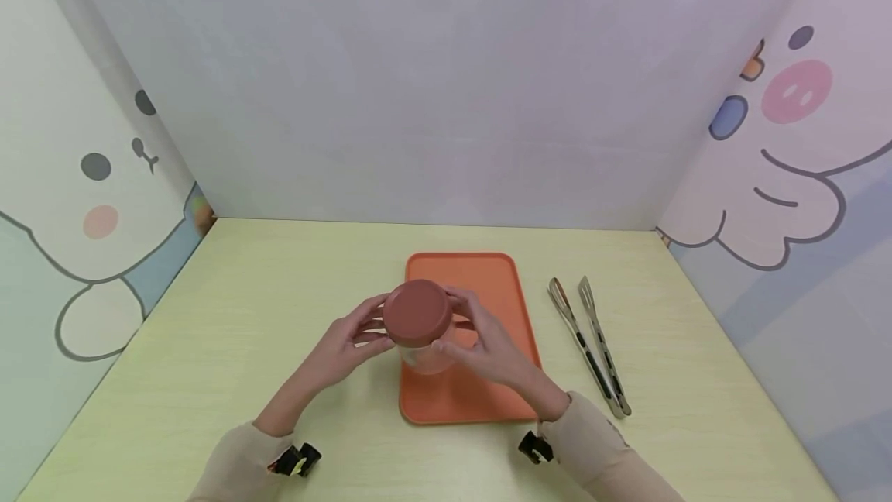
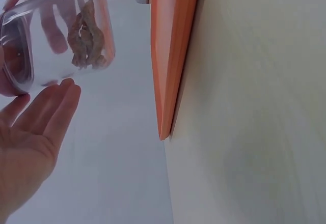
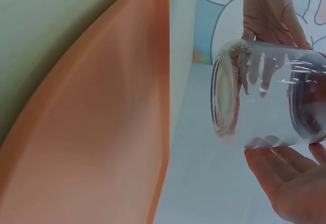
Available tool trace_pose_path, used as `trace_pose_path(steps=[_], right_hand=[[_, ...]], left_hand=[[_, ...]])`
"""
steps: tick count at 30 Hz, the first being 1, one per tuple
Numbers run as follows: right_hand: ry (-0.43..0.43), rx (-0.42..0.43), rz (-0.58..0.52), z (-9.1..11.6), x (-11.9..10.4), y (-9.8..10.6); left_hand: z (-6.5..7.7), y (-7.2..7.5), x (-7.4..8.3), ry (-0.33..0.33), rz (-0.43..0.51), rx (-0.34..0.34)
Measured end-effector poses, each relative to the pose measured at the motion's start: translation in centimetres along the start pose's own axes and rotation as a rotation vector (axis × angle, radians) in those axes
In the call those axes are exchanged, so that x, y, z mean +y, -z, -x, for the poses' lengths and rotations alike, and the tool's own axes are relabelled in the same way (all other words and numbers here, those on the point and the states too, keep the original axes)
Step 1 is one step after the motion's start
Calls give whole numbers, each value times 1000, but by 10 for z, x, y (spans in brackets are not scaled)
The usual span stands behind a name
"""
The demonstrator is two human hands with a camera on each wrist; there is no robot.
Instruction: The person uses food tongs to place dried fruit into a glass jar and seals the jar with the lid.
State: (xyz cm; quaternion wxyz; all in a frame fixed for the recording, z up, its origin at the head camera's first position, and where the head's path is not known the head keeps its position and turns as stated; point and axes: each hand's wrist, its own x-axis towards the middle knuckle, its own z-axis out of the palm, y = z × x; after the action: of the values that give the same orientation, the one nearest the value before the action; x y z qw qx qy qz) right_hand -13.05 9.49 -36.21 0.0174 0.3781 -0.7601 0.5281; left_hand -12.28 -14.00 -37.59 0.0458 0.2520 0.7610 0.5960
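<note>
A clear jar (image 1: 425,361) with a reddish-brown lid (image 1: 418,313) is held upright between both hands, raised above an orange tray (image 1: 481,401). My left hand (image 1: 346,343) grips its left side near the lid, fingers behind and thumb in front. From the right, my right hand (image 1: 488,341) holds it the same way, the thumb on the clear wall just below the lid. A few brown, wrinkled pieces (image 2: 87,35) lie at the bottom of the jar; their exact kind cannot be told. In the right wrist view the jar's base (image 3: 224,99) hangs clear of the tray.
Metal tongs (image 1: 592,351) with dark grip strips lie on the pale wooden table (image 1: 293,269), right of the tray. A plain grey wall (image 1: 432,99) stands at the back, with cartoon-printed panels (image 1: 104,200) at both sides.
</note>
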Motion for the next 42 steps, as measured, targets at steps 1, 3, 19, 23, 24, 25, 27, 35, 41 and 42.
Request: trace_pose_path(steps=[1,3,19,23,24,25,27,35,41,42], right_hand=[[-20,-5,-21,0,0,0],[-56,-14,-60,0,-1,0],[-127,-16,-255,-8,10,-14],[-153,-7,-281,-11,12,-19],[-159,-7,-285,-12,12,-21],[-166,-7,-285,-13,12,-22],[-174,-6,-286,-16,13,-24],[-181,-10,-299,-29,13,-31],[-175,-11,-316,-39,16,-37],[-178,-13,-323,-40,17,-39]], left_hand=[[0,2,1,8,-8,-9],[-1,5,3,19,-26,-22],[0,28,-2,39,-65,-60],[1,33,-5,50,-72,-72],[1,35,-6,52,-75,-74],[1,36,-6,54,-77,-75],[2,40,-8,56,-79,-73],[4,55,-20,65,-111,-51],[3,69,-39,35,-91,-69],[4,71,-40,33,-88,-74]])
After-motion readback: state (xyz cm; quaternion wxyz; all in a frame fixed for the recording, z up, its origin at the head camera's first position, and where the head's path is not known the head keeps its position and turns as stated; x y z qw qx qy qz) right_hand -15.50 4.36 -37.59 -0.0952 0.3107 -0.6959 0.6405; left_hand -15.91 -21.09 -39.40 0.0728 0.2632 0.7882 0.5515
